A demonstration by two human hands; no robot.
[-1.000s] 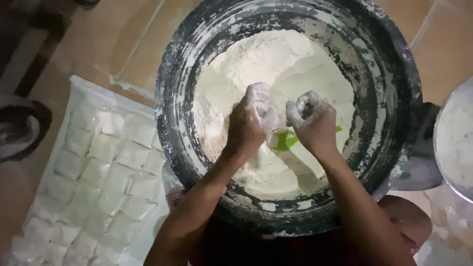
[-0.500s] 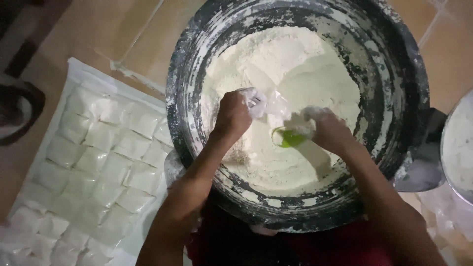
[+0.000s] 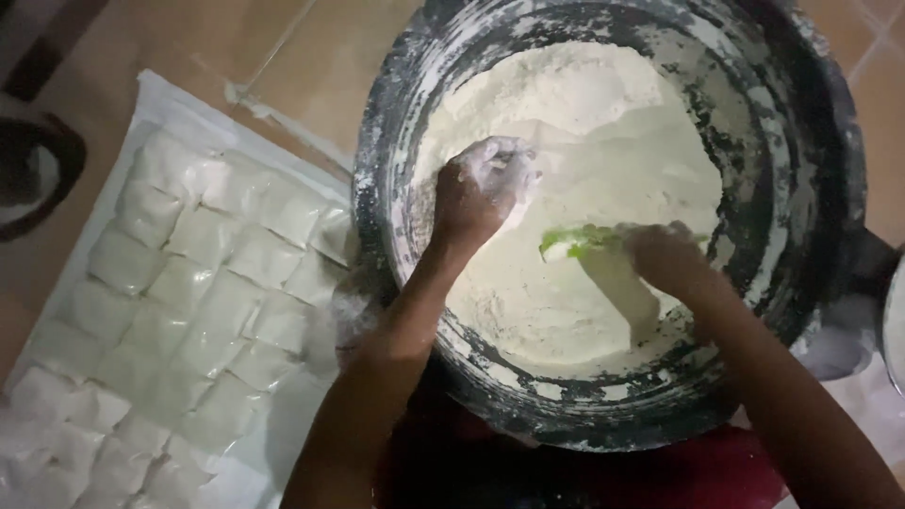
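Biggest thing I see: the dark round tub (image 3: 811,188), its walls streaked white, filling most of the view & cut off at the top edge. Inside it, a wide heap of flour (image 3: 566,104), piled highest at the back, with a smoother dip scooped out toward the near rim.

Left of the tub, on the tile floor (image 3: 189,38), lies a white sheet (image 3: 156,90) with rows of small filled bags (image 3: 198,292), packed edge to edge, running out of frame at bottom left. The closest bags sit just beside the tub wall, so little free room on that side.

My left hand (image 3: 481,184), dusted white, is curled shut over the flour near the tub's left-centre; looks like it grips a small clear bag, but that's too blurred to be sure. My right hand (image 3: 665,254) is closed round a green scoop (image 3: 575,240), whose tip pokes out leftward, low over the flour at mid-tub.

Vs. half a sec ago: the view has slid, so the tub sits further right & closer. The hands have drawn apart; before, they were nearly touching over the centre. Left hand has gone up & left; the scoop has dropped toward the flour.

Open room: bare flour behind both hands & along the right wall. Near rim is crowded by both forearms.
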